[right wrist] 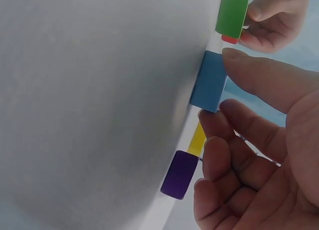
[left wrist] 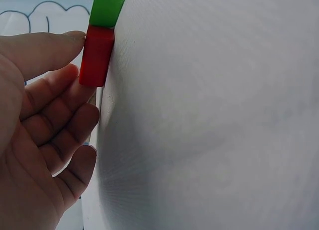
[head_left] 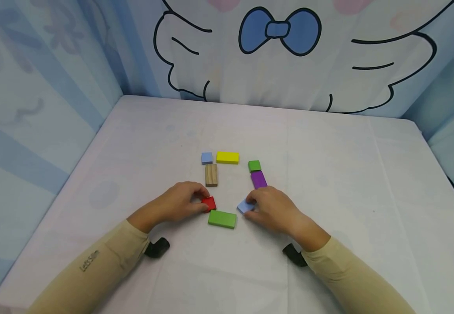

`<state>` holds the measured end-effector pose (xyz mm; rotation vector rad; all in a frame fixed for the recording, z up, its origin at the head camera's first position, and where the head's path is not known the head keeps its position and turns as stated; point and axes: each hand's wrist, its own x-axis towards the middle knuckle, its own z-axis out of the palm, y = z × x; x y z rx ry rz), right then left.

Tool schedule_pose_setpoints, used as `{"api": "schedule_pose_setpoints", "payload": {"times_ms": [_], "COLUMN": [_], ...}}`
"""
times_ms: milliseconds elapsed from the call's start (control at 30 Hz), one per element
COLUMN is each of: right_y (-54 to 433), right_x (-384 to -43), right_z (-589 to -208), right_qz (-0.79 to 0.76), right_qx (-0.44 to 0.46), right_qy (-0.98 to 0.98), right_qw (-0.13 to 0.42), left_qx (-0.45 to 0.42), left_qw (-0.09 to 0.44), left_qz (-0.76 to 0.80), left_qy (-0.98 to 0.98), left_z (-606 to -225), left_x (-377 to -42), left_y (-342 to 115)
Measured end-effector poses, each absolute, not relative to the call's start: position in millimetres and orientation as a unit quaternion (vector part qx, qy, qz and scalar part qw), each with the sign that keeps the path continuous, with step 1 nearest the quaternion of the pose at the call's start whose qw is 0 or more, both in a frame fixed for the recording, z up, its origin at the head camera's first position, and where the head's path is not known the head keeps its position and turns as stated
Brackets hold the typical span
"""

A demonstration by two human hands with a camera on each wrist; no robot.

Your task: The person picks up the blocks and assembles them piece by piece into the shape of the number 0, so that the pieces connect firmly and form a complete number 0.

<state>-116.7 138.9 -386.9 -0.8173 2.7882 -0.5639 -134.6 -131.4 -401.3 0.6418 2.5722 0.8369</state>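
In the head view my left hand (head_left: 179, 201) pinches a red block (head_left: 210, 203) between thumb and fingers. That block's near end meets a long light-green block (head_left: 222, 219), and the left wrist view shows the red block (left wrist: 97, 56) touching it. Opposite, my right hand (head_left: 273, 209) holds a light-blue block (head_left: 244, 206) by its ends, thumb on one and fingertips on the other. This blue block (right wrist: 209, 81) stands apart from the green one. Just beyond the right hand lies a purple block (head_left: 258, 179), partly covered by the fingers, with a small green block (head_left: 254, 165) at its far end.
Farther back, a wood-grain block (head_left: 211, 175) touches a small blue block (head_left: 206, 158). A yellow block (head_left: 227, 158) lies to its right with a narrow gap. All the pieces form a rough ring on the white-covered table (head_left: 329, 174). Printed curtains (head_left: 35, 109) hang around it.
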Motion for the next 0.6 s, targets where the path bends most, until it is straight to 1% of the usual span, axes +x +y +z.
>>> {"api": "schedule_pose_setpoints", "payload": {"times_ms": [267, 600], "right_y": [135.5, 133.1], "right_x": [-114.3, -112.8], "right_z": [-386.8, -387.2], "right_qz": [-0.19, -0.187], "right_qx": [-0.271, -0.274], "right_qy": [0.938, 0.938], "right_qw": [0.103, 0.1], "left_qx": [0.228, 0.229], "left_qw": [0.182, 0.181], "left_qz": [0.297, 0.299], "left_qy": [0.909, 0.908], "left_z": [-401.2, -399.7], "left_x": [-134.8, -134.5], "left_y": [-132.1, -131.6]}}
